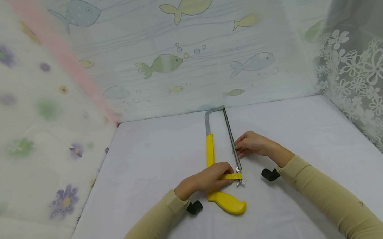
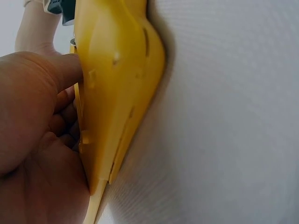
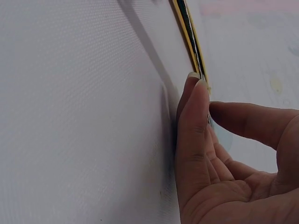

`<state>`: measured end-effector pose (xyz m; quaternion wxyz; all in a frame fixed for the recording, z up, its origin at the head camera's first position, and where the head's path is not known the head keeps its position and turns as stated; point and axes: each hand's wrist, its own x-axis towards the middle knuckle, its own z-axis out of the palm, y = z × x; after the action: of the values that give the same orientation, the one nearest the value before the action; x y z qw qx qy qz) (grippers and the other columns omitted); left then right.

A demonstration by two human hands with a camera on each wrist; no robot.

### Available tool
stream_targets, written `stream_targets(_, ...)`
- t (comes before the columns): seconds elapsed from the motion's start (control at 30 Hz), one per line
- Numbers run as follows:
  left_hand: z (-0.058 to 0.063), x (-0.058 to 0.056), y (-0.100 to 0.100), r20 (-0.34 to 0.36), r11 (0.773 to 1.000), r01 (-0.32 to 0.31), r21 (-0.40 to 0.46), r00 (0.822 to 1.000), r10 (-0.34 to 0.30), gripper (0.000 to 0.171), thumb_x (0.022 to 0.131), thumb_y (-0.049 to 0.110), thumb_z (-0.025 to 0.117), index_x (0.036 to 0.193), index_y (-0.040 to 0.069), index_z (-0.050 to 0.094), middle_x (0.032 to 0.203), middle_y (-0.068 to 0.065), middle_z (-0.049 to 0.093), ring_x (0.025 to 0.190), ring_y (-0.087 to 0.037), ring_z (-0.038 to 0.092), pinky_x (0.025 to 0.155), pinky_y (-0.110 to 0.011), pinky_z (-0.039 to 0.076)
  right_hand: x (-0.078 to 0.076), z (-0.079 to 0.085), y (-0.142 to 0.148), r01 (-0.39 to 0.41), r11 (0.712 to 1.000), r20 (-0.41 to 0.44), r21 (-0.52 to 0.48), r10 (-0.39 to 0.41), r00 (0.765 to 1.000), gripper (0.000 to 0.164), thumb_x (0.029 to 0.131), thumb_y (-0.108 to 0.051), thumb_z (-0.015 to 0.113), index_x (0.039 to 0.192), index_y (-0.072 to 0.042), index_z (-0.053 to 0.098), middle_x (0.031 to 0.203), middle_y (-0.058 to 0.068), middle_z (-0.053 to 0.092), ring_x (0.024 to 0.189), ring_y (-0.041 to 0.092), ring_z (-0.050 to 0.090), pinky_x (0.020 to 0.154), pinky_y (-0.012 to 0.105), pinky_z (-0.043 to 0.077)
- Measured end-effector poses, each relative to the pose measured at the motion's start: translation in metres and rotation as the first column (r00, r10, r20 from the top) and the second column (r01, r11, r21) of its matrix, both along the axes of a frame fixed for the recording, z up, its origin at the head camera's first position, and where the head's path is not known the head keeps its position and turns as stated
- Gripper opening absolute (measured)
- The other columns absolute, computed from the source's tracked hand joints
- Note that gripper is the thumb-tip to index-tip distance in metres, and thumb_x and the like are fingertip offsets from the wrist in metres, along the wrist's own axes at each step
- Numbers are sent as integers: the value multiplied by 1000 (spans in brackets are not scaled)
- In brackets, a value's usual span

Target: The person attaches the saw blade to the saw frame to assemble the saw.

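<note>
A hacksaw with a yellow frame (image 1: pixel 210 150) lies flat on the white-covered table in the head view, its grip toward the person. My left hand (image 1: pixel 212 176) holds the frame just above the yellow handle (image 1: pixel 230 202), fingers around the crosspiece that carries a metal wing nut (image 1: pixel 240 183). In the left wrist view the handle (image 2: pixel 112 93) fills the middle, with the thumb pressed on its side. My right hand (image 1: pixel 252 144) pinches the dark blade (image 1: pixel 229 127) on its lower half. Seen from the right wrist, fingers and thumb of the right hand (image 3: pixel 201 154) meet at the thin strip.
White cloth (image 1: pixel 148 163) covers the table. A curtain printed with fish (image 1: pixel 165 64) hangs behind it, flowered fabric (image 1: pixel 64 201) on the left and lace (image 1: pixel 370 67) on the right. Black wrist mounts (image 1: pixel 270 174) stick out beneath both sleeves.
</note>
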<state>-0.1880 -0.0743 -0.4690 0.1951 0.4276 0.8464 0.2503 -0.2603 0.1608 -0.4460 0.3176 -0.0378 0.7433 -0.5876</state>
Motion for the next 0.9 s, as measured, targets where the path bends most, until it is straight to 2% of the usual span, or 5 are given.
stream_targets(0.57, -1, 0, -1, -18, 1000, 8, 5, 1000, -8, 23, 104, 24, 62, 121, 8, 59, 110, 3, 60, 97, -6, 53, 92, -17, 45, -1, -1, -5, 15, 1000, 39, -7, -15, 999, 35, 100, 1, 58, 128, 19, 53, 90, 13, 68, 76, 16, 68, 75, 29, 59)
stream_targets(0.67, -1, 0, -1, -16, 1000, 7, 3, 1000, -7, 23, 104, 24, 62, 121, 8, 59, 110, 3, 60, 97, -6, 53, 93, -17, 44, 0, -1, -6, 11, 1000, 23, 9, -11, 1000, 34, 99, 1, 58, 127, 19, 54, 90, 13, 68, 76, 16, 69, 75, 29, 60)
stream_targets(0.9, 0, 0, -1, -6, 1000, -2, -2, 1000, 2, 23, 104, 23, 63, 120, 8, 59, 109, 3, 60, 97, -7, 53, 92, -17, 45, 1, 0, -6, -16, 996, -98, 92, 25, 995, 30, 98, -1, 60, 121, 19, 59, 88, 14, 71, 76, 17, 70, 76, 32, 60)
